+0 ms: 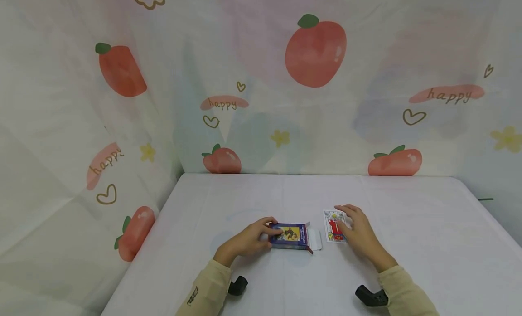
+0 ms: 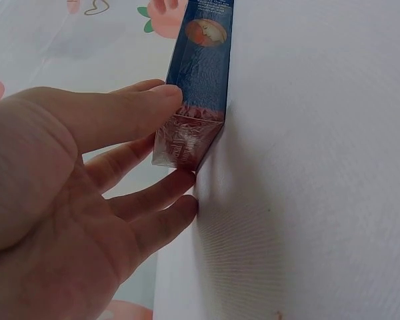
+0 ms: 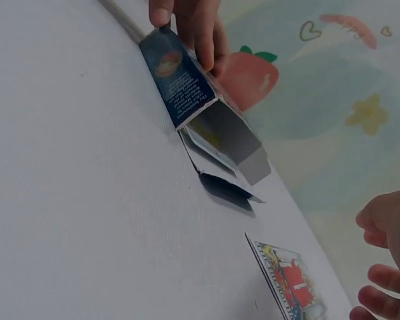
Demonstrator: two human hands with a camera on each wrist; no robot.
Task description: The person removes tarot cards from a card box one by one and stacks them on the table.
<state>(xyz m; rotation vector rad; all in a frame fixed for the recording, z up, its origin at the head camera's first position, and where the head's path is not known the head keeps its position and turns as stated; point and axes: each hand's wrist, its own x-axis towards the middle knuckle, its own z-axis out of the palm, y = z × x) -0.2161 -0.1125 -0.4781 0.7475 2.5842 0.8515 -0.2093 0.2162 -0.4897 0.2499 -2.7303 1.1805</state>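
On the white table lies a blue card box (image 1: 288,240) with a picture on its top face. My left hand (image 1: 252,238) holds its left end, the thumb on the near side (image 2: 201,67) and the other fingers at the end and far side. The box's right end stands open in the right wrist view, white flaps folded out and a card edge (image 3: 213,152) showing inside. Right of it lies a small stack of playing cards (image 1: 332,227), a red figure on top. My right hand (image 1: 360,232) hovers over the stack's right side, fingers loosely bent and apart from the cards.
The white-covered table (image 1: 183,261) reaches back to a hanging cloth (image 1: 261,125) printed with fruit, hearts and flowers. Another such cloth (image 1: 49,171) hangs along the left side. Black camera mounts (image 1: 238,285) sit at both wrists.
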